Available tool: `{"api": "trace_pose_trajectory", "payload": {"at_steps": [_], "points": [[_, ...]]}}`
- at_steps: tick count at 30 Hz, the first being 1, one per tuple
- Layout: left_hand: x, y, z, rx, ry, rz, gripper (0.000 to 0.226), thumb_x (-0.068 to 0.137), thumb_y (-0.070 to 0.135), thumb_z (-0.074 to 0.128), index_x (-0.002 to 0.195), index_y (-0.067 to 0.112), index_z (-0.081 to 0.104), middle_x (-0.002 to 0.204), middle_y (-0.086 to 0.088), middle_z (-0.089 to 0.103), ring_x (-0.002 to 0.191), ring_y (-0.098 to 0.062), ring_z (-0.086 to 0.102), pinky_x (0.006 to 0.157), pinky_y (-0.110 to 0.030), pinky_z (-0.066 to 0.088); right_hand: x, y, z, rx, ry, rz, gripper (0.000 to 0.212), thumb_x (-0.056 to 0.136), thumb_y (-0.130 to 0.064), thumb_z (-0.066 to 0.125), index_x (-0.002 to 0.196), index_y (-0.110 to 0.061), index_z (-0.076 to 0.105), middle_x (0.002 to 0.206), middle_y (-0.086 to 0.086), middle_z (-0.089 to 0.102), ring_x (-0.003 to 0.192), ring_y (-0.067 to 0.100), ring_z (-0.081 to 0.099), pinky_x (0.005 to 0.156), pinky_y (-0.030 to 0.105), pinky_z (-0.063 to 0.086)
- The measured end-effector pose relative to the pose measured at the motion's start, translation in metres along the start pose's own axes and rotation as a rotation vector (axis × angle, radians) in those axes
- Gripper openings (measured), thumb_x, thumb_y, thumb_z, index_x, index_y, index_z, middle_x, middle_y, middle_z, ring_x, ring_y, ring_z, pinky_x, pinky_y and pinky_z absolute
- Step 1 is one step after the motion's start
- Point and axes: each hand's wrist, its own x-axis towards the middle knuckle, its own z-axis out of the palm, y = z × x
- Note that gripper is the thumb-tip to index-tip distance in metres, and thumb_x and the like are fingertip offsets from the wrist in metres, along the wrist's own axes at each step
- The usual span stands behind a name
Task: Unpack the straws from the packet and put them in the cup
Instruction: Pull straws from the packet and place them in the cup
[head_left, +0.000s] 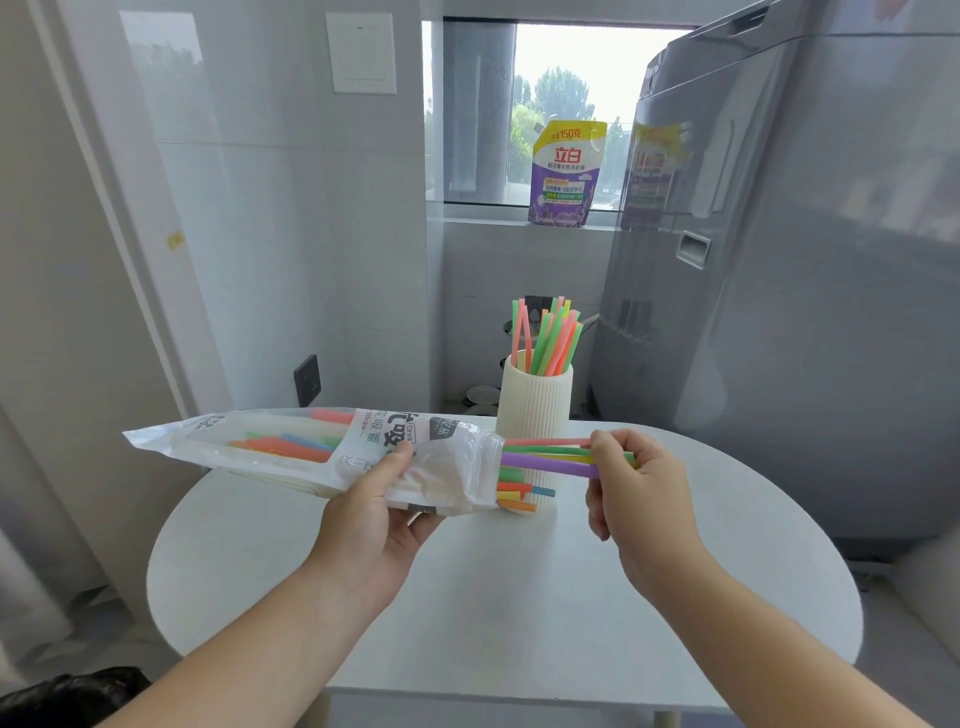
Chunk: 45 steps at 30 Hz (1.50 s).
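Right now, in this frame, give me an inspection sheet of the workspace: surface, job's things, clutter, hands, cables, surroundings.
Surface: round white table, with the cup standing on it.
Job's things: packet held level above the table, more straws inside; ribbed cup upright, holding standing straws; pulled straws half out of the packet's right end.
Clutter: dark object at the lower left, off the table, unidentifiable.
Grippers: left hand grips the packet near its open end; right hand pinches the pulled straws.
Cables: nothing seen.
Surroundings: detergent pouch on the window sill; washing machine at right; wall socket at left.
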Motion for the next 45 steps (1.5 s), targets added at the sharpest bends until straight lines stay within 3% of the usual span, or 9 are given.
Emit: {"api": "trace_pose_trajectory", "payload": {"at_steps": [7, 12, 17, 19, 23, 28, 33, 36, 45], "points": [[0.0, 0.0, 0.001, -0.008, 0.021, 0.003, 0.042, 0.095, 0.011, 0.068, 0.136, 0.018, 0.063, 0.105, -0.006, 0.08, 0.08, -0.018, 0.079, 0.057, -0.033, 0.063, 0.001, -0.005, 0.001, 0.318, -0.041, 0.205, 0.027, 0.101, -0.029, 0.059, 0.092, -0.006, 0.07, 0.059, 0.008, 0.05, 0.046, 0.014, 0.042, 0.042, 0.026, 0.042], [-0.001, 0.0, 0.001, -0.015, 0.028, 0.006, 0.044, 0.095, 0.012, 0.068, 0.138, 0.018, 0.061, 0.111, -0.007, 0.078, 0.08, -0.019, 0.078, 0.056, -0.032, 0.062, -0.001, -0.01, 0.001, 0.551, -0.132, 0.291, 0.04, 0.079, -0.042, 0.074, 0.099, -0.007, 0.07, 0.064, 0.005, 0.056, 0.049, 0.012, 0.046, 0.045, 0.02, 0.048], [-0.002, -0.001, 0.002, -0.014, 0.018, -0.009, 0.044, 0.095, 0.012, 0.067, 0.138, 0.017, 0.061, 0.113, -0.009, 0.077, 0.08, -0.019, 0.078, 0.056, -0.032, 0.062, -0.001, -0.011, 0.003, 0.723, -0.236, 0.275, 0.038, 0.074, -0.025, 0.076, 0.105, -0.006, 0.067, 0.074, 0.005, 0.061, 0.055, 0.009, 0.052, 0.055, 0.015, 0.053], [-0.003, -0.002, 0.003, -0.011, 0.012, -0.013, 0.043, 0.095, 0.012, 0.067, 0.138, 0.017, 0.061, 0.115, -0.009, 0.078, 0.082, -0.02, 0.079, 0.057, -0.033, 0.062, 0.0, -0.01, 0.005, 0.703, -0.256, 0.272, 0.032, 0.072, -0.019, 0.077, 0.101, -0.006, 0.069, 0.087, 0.008, 0.064, 0.058, 0.009, 0.054, 0.057, 0.016, 0.053], [-0.005, -0.005, 0.005, -0.014, 0.007, -0.023, 0.042, 0.095, 0.012, 0.067, 0.136, 0.017, 0.062, 0.113, -0.009, 0.078, 0.079, -0.019, 0.079, 0.055, -0.031, 0.061, 0.002, -0.007, 0.012, 0.649, -0.166, 0.285, 0.017, 0.089, -0.017, 0.072, 0.099, -0.004, 0.069, 0.075, 0.004, 0.055, 0.059, 0.011, 0.05, 0.055, 0.018, 0.051], [-0.007, -0.005, 0.008, -0.014, 0.003, -0.024, 0.041, 0.096, 0.012, 0.066, 0.136, 0.015, 0.063, 0.103, -0.006, 0.079, 0.075, -0.018, 0.078, 0.053, -0.03, 0.06, 0.002, -0.01, 0.015, 0.594, -0.084, 0.309, 0.023, 0.095, -0.018, 0.066, 0.106, 0.003, 0.069, 0.081, 0.01, 0.06, 0.064, 0.015, 0.05, 0.061, 0.025, 0.05], [-0.007, -0.003, 0.005, -0.026, 0.004, -0.026, 0.043, 0.096, 0.012, 0.066, 0.138, 0.016, 0.062, 0.112, -0.008, 0.078, 0.08, -0.018, 0.079, 0.055, -0.03, 0.061, 0.005, -0.012, 0.014, 0.491, -0.112, 0.275, 0.024, 0.098, -0.022, 0.063, 0.099, 0.001, 0.071, 0.079, 0.011, 0.069, 0.064, 0.015, 0.063, 0.062, 0.024, 0.056], [-0.007, 0.001, 0.005, -0.04, -0.004, -0.032, 0.035, 0.096, 0.012, 0.065, 0.131, 0.014, 0.066, 0.104, -0.007, 0.08, 0.08, -0.019, 0.079, 0.058, -0.031, 0.062, 0.009, -0.02, 0.009, 0.495, -0.115, 0.248, 0.023, 0.099, -0.02, 0.062, 0.097, 0.001, 0.069, 0.073, 0.009, 0.073, 0.061, 0.013, 0.071, 0.062, 0.026, 0.06], [-0.003, 0.011, 0.0, -0.088, 0.036, -0.04, 0.012, 0.098, 0.012, 0.064, 0.108, 0.013, 0.069, 0.083, -0.004, 0.08, 0.069, -0.017, 0.078, 0.054, -0.029, 0.062, 0.024, -0.057, -0.025, 0.308, -0.03, -0.027, 0.025, 0.103, -0.017, 0.052, 0.087, -0.005, 0.067, 0.066, 0.006, 0.068, 0.052, 0.009, 0.067, 0.057, 0.023, 0.058]]}}
